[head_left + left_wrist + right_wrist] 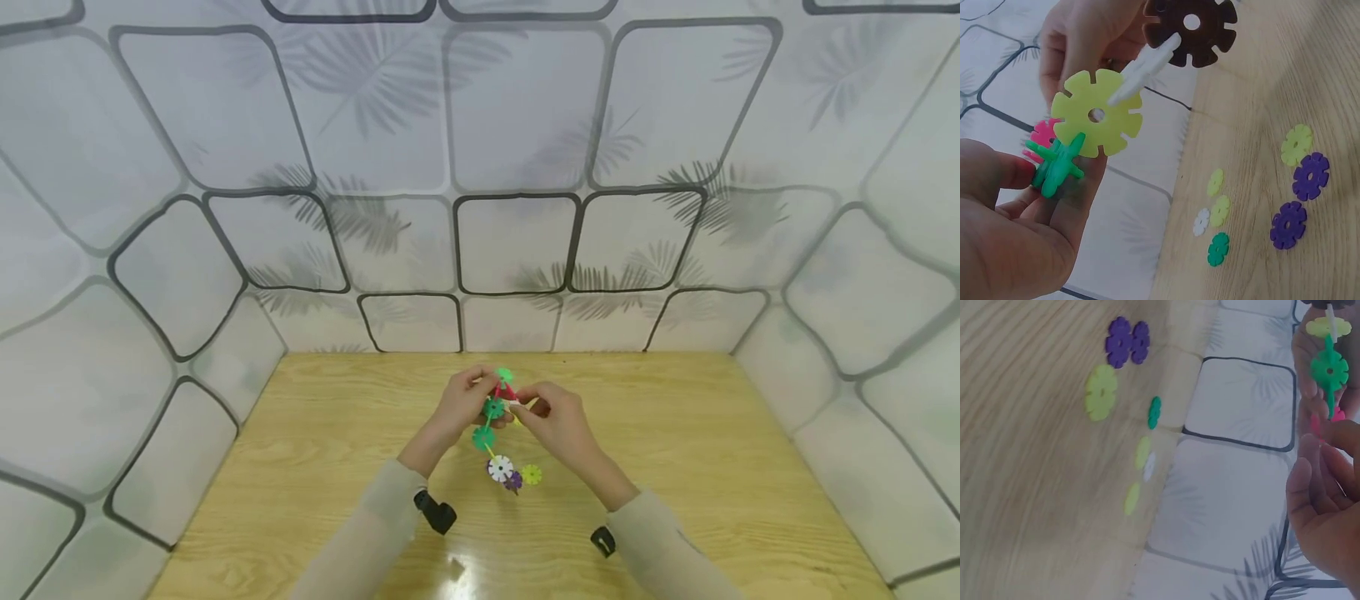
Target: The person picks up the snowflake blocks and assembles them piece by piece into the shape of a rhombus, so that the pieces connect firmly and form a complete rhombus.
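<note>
Both hands hold a chain of interlocked, notched plastic discs above the table. My left hand (467,402) pinches a green disc (1055,175) between thumb and fingers. Joined on from there are a yellow disc (1075,112), a white disc (1147,67) seen nearly edge-on, and a brown disc (1219,34). My right hand (558,423) pinches a pink disc (1339,414) at the chain's other end, close to the left fingers. The right fingertips partly cover this pink disc, so how firmly it joins the green one cannot be told.
Loose discs lie on the wooden table (337,467): two purple discs (1288,225) beside a yellow disc (1102,392). Farther back lie a green disc (1218,249), a white disc (1201,221) and two more yellow ones. Patterned walls (517,250) enclose the table's back and sides.
</note>
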`<move>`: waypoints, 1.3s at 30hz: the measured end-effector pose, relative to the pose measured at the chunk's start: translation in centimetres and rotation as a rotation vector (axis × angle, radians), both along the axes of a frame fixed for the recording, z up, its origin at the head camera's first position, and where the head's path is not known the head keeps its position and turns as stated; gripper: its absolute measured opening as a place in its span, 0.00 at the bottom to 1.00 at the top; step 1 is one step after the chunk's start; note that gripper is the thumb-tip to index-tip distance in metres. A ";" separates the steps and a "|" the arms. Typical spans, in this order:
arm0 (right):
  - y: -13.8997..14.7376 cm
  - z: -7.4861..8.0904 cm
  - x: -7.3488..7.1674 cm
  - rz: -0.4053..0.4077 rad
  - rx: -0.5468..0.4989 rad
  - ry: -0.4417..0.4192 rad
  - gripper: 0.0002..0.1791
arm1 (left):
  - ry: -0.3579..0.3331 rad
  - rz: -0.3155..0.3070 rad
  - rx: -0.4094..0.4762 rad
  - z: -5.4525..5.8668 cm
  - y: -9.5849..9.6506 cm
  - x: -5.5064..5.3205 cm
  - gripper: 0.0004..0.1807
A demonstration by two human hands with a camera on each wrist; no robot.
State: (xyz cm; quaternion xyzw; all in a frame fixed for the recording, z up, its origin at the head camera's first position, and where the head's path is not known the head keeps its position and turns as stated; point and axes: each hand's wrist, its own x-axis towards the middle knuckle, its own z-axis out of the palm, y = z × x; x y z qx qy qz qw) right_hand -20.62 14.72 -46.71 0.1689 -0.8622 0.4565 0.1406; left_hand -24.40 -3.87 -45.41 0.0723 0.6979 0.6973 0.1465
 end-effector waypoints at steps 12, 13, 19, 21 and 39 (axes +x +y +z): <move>2.0 -2.8 -1.2 -0.032 0.083 -0.124 0.11 | -0.031 -0.016 -0.002 -0.2 -0.7 -0.2 0.17; 2.0 -3.1 -1.3 -0.032 0.092 -0.135 0.11 | -0.033 -0.014 0.002 -0.2 -0.7 -0.3 0.18; 2.6 -4.6 -1.4 -0.004 0.123 -0.202 0.13 | -0.025 -0.007 0.013 -0.4 -0.9 -0.5 0.19; 2.9 -5.0 -1.2 0.015 0.127 -0.219 0.14 | -0.025 -0.013 0.008 -0.3 -1.0 -0.5 0.19; 4.7 -8.8 0.2 0.152 0.228 -0.291 0.20 | -0.039 -0.008 -0.016 0.3 -1.2 -0.5 0.20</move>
